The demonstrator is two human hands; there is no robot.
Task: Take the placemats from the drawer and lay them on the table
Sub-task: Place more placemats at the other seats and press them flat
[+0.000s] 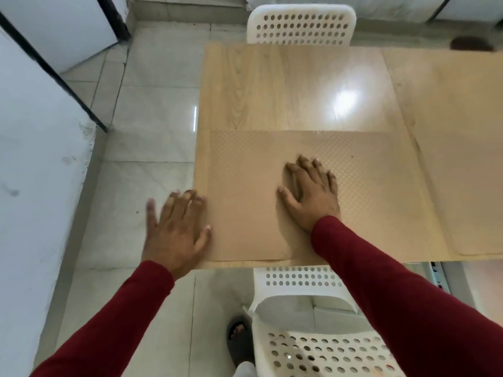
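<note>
A tan textured placemat (375, 186) lies flat on the near part of the light wooden table (285, 88). My right hand (310, 191) rests flat on its middle with fingers spread. My left hand (177, 227) is open, fingers straight, at the mat's left edge by the table's left side; whether it touches is unclear. A second placemat (479, 202) lies at the far right, cut off by the frame. No drawer is in view.
A white perforated chair (299, 25) stands at the table's far side, another (321, 346) at the near side under my right arm. My sandalled foot (239, 341) is on the tiled floor (152, 118). White panels with black frames (40, 131) line the left.
</note>
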